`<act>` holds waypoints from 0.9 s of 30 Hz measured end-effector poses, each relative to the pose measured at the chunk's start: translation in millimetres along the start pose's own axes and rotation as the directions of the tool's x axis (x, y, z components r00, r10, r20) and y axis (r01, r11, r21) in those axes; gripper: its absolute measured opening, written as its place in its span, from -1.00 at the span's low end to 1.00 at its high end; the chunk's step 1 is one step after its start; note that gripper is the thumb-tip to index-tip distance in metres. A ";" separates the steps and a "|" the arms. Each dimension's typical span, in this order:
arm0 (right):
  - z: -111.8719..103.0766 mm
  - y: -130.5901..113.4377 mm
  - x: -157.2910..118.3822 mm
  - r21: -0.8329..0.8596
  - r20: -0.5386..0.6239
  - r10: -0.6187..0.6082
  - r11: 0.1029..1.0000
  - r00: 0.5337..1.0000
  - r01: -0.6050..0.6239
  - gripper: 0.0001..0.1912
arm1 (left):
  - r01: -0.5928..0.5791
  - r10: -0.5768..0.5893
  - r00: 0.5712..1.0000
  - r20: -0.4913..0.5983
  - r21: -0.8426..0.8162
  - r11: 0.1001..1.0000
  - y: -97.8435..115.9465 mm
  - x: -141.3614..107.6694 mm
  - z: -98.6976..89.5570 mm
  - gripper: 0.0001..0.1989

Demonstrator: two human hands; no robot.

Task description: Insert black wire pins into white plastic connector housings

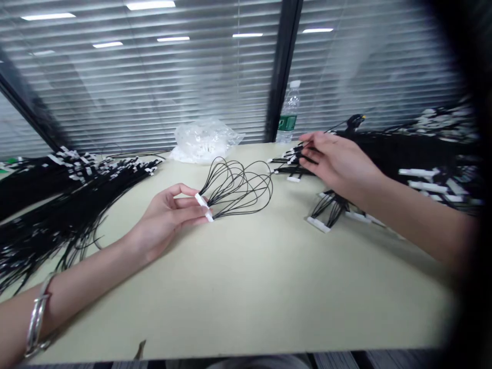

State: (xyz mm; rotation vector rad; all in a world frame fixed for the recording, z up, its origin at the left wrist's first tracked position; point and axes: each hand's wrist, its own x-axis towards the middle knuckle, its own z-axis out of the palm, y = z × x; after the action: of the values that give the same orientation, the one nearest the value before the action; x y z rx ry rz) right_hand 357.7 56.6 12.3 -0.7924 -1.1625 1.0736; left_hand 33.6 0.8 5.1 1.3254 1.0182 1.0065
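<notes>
My left hand (pixel 169 218) pinches a long white connector (pixel 203 207) between thumb and fingers. Thin black wires (pixel 246 192) loop out of that connector to the right, above the table. Over the right side, my right hand (pixel 334 156) has its fingers bent toward the thumb, near the tips of a wire pile; a thin dark wire seems to pass by the fingertips, but what they hold is too small to make out. Below it lies a short wire bundle with a white connector (pixel 319 224) on the table.
Black wire bundles (pixel 77 205) with white ends cover the table's left side. More wires (pixel 407 154) are heaped at the right. A clear plastic bag (pixel 203 138) and a bottle (pixel 288 115) stand by the window blinds. The pale table (pixel 246 297) ends at the bottom.
</notes>
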 end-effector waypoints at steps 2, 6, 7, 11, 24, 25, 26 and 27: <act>0.6 -2.7 -1.3 0.225 -0.021 0.124 0.968 0.992 -0.116 -0.82 | -0.014 0.014 1.000 0.013 0.011 1.000 -1.1 -1.0 2.4 -0.71; 33.0 -15.9 -27.7 0.283 0.044 0.076 0.955 0.996 -0.085 -0.78 | 0.014 -0.016 0.998 0.060 0.034 0.999 -0.5 -8.1 10.1 -0.70; 44.5 -19.5 -38.1 0.208 0.065 0.042 0.977 0.997 -0.055 -0.79 | 0.029 -0.032 0.996 0.080 0.036 0.999 0.0 -10.4 12.2 -0.69; 82.5 -26.4 -82.6 -0.170 0.188 -0.099 0.977 0.977 0.132 -0.86 | 0.070 -0.074 0.987 0.145 0.036 0.997 2.5 -18.1 18.8 -0.68; 90.4 -18.3 -107.1 -0.635 0.581 -0.239 0.465 0.778 0.617 -0.86 | 0.057 -0.052 0.980 0.194 -0.019 0.998 5.4 -21.4 19.5 -0.71; 89.2 -18.7 -105.6 -0.627 0.574 -0.233 0.492 0.785 0.604 -0.85 | 0.059 -0.052 0.979 0.197 -0.028 0.998 5.4 -21.6 19.2 -0.71; 87.9 -18.9 -104.2 -0.617 0.571 -0.221 0.520 0.791 0.591 -0.84 | 0.065 -0.056 0.979 0.197 -0.036 0.997 5.4 -21.7 19.0 -0.70; 86.6 -18.9 -103.0 -0.606 0.572 -0.200 0.549 0.795 0.575 -0.84 | 0.069 -0.060 0.979 0.195 -0.042 0.997 5.4 -21.7 18.8 -0.70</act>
State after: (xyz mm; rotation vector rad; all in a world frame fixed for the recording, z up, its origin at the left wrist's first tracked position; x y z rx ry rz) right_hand 274.0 -50.3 17.9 -0.8586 -2.1615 0.3092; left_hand 46.2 -25.0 10.5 1.3145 0.8782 0.8306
